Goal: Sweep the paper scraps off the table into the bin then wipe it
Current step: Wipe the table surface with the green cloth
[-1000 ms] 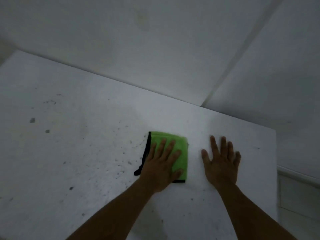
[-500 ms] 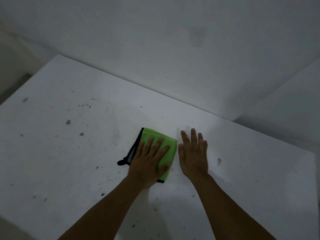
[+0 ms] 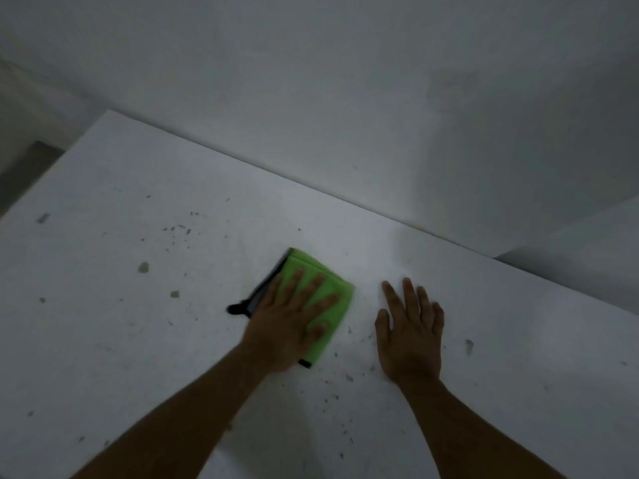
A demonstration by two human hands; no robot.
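Both palms are down on the table (image 3: 103, 340); my left hand (image 3: 288, 328) lies flat on the green cloth (image 3: 320, 288), fingers straight and spread, pressing it rather than gripping; my right hand (image 3: 409, 335) rests beside it on bare tabletop, fingers straight, holding nothing. Cloth sits mid-table, folded into a thick pad with a dark edge trim showing along its left side; near corner pokes out below my palm. Judging by look — soft, light, limp; it won't push back, so pressure has to come from a flat palm over the middle, which is where I have it; pinch an edge and it would likely unfold and drag. White surface looks smooth, so the pad should slide easily; risk is it bunching or slipping out from under the fingers if I press unevenly. Small dark specks (image 3: 179, 229) scatter left of the cloth and in front of my hands; can't tell if they're scraps or stains; no bin in view. Wiping stage, I'd say — plenty of table left to cover.
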